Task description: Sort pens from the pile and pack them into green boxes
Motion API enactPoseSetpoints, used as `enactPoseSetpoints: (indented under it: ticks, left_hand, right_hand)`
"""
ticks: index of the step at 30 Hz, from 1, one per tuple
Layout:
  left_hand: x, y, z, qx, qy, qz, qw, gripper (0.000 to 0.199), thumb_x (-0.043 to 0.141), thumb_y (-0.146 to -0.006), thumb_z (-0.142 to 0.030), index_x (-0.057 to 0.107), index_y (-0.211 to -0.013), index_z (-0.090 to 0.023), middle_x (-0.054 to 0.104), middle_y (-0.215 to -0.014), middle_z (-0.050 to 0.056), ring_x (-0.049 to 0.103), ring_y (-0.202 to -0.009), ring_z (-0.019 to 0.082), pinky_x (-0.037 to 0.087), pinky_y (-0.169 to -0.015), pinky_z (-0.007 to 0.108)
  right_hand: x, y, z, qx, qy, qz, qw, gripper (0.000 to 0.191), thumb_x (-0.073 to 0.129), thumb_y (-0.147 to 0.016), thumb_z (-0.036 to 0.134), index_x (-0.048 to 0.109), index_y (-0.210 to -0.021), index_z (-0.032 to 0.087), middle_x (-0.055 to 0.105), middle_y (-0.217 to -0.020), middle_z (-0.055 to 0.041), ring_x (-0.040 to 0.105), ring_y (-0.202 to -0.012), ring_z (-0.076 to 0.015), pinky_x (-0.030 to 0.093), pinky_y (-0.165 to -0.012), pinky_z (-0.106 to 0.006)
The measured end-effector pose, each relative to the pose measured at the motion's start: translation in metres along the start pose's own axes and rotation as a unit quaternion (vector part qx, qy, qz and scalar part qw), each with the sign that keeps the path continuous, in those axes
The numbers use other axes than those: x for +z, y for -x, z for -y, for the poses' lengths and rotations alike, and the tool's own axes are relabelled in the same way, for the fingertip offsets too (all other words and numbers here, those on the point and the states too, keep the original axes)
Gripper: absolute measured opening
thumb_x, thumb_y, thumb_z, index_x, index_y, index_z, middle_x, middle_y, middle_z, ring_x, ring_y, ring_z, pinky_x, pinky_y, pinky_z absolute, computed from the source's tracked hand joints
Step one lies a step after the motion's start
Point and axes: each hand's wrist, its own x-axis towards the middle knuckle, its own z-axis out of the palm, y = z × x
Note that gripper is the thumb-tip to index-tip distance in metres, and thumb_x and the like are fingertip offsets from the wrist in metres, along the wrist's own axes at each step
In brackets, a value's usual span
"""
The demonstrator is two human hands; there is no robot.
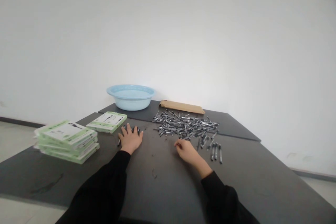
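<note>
The left hand (pixel 130 140) lies palm down with its fingers spread over a few pens (pixel 119 142), probably to steady them or stop them rolling; it looks flat rather than clenched around them. The right hand (pixel 187 151) has its fingers curled in toward the thumb, though I cannot tell whether anything is pinched there.

Most of the pens lie in a loose pile (pixel 183 124) just beyond the right hand, likely there to be in easy reach. To that hand's right, three pens (pixel 216 151) lie roughly side by side, apart from the tangle (so perhaps set out on purpose, or simply strays).

Left of the left hand is a stack (pixel 67 141) of green-and-white boxes, slightly uneven, with a lower group (pixel 107 122) just past it; both seem placed aside to leave working room between the hands. The blue basin (pixel 132 101) and the cardboard (pixel 182 106) sit beyond both hands, presumably out of the way.
</note>
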Motion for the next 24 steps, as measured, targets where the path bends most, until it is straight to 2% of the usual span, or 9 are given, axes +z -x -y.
enactPoseSetpoints:
  ticks: [4, 6, 10, 13, 16, 18, 20, 22, 24]
  left_hand:
    - [-0.003, 0.003, 0.0, 0.069, -0.009, -0.129, 0.989, 0.065, 0.035, -0.094, -0.047, 0.039, -0.152, -0.017, 0.011, -0.165, 0.018, 0.011, -0.149, 0.046, 0.012, -0.115, 0.065]
    - [-0.003, 0.003, 0.002, 0.062, -0.005, -0.099, 0.993, 0.065, 0.034, -0.094, -0.048, 0.038, -0.152, -0.018, 0.015, -0.164, 0.018, 0.013, -0.149, 0.046, 0.013, -0.113, 0.067]
    - [0.004, 0.003, 0.006, 0.033, -0.009, 0.025, 0.999, 0.065, 0.031, -0.094, -0.051, 0.044, -0.149, -0.019, 0.031, -0.159, 0.019, 0.028, -0.143, 0.048, 0.019, -0.11, 0.069]
    - [0.005, 0.006, 0.004, 0.051, -0.018, 0.026, 0.998, 0.065, 0.028, -0.095, -0.052, 0.044, -0.149, -0.018, 0.033, -0.158, 0.019, 0.03, -0.143, 0.048, 0.018, -0.111, 0.068]
    - [-0.003, 0.01, -0.003, 0.067, -0.014, -0.023, 0.997, 0.065, 0.033, -0.095, -0.051, 0.045, -0.149, -0.016, 0.031, -0.158, 0.022, 0.028, -0.143, 0.049, 0.018, -0.112, 0.067]
    - [-0.011, 0.014, -0.009, 0.092, 0.007, -0.086, 0.992, 0.061, 0.038, -0.095, -0.045, 0.048, -0.146, -0.013, 0.031, -0.158, 0.024, 0.027, -0.143, 0.049, 0.019, -0.114, 0.064]
    - [-0.019, 0.019, -0.014, 0.14, 0.054, -0.123, 0.981, 0.053, 0.043, -0.093, -0.036, 0.055, -0.138, -0.012, 0.034, -0.156, 0.023, 0.026, -0.145, 0.044, 0.027, -0.114, 0.057]
    - [-0.024, 0.026, -0.018, 0.182, 0.101, -0.121, 0.97, 0.049, 0.048, -0.087, -0.026, 0.057, -0.133, -0.013, 0.042, -0.148, 0.022, 0.031, -0.143, 0.039, 0.032, -0.114, 0.052]
    - [-0.028, 0.036, -0.021, 0.209, 0.141, -0.08, 0.964, 0.049, 0.05, -0.083, -0.021, 0.057, -0.131, -0.014, 0.047, -0.14, 0.021, 0.045, -0.133, 0.035, 0.039, -0.11, 0.05]
  right_hand:
    - [0.007, 0.001, 0.002, -0.009, -0.006, -0.01, 1.0, 0.029, 0.046, -0.079, 0.009, 0.071, -0.091, 0.017, 0.07, -0.076, -0.0047, 0.064, -0.071, -0.0183, 0.043, -0.067, -0.025]
    - [0.009, 0.001, 0.002, -0.011, -0.01, -0.013, 1.0, 0.029, 0.045, -0.079, 0.01, 0.07, -0.09, 0.018, 0.07, -0.076, -0.0047, 0.064, -0.071, -0.0187, 0.044, -0.067, -0.026]
    - [0.001, -0.005, -0.005, -0.013, -0.017, -0.033, 0.999, 0.028, 0.045, -0.079, 0.013, 0.07, -0.09, 0.019, 0.07, -0.075, -0.0037, 0.064, -0.07, -0.0192, 0.044, -0.066, -0.027]
    - [-0.015, -0.023, -0.015, -0.011, 0.009, -0.032, 0.999, 0.027, 0.046, -0.08, 0.014, 0.07, -0.09, 0.019, 0.069, -0.073, -0.0029, 0.064, -0.067, -0.0185, 0.043, -0.064, -0.026]
    - [-0.031, -0.061, -0.026, -0.021, 0.074, -0.012, 0.997, 0.029, 0.047, -0.081, 0.013, 0.071, -0.094, 0.018, 0.072, -0.08, -0.0049, 0.066, -0.073, -0.0184, 0.044, -0.068, -0.025]
    - [-0.036, -0.097, -0.033, -0.026, 0.116, -0.007, 0.993, 0.03, 0.048, -0.08, 0.01, 0.073, -0.096, 0.016, 0.075, -0.094, -0.0094, 0.068, -0.087, -0.0206, 0.046, -0.078, -0.027]
    - [-0.037, -0.141, -0.04, -0.019, 0.137, -0.002, 0.99, 0.031, 0.051, -0.077, 0.007, 0.074, -0.096, 0.015, 0.075, -0.098, -0.0114, 0.068, -0.092, -0.0215, 0.047, -0.083, -0.028]
    - [-0.034, -0.188, -0.047, -0.019, 0.136, -0.005, 0.99, 0.03, 0.053, -0.075, 0.004, 0.075, -0.092, 0.015, 0.076, -0.097, -0.0112, 0.069, -0.092, -0.0209, 0.048, -0.084, -0.027]
    - [-0.028, -0.233, -0.057, -0.019, 0.128, -0.013, 0.992, 0.023, 0.054, -0.074, 0.004, 0.074, -0.079, 0.015, 0.076, -0.086, -0.0102, 0.069, -0.088, -0.0207, 0.049, -0.084, -0.028]
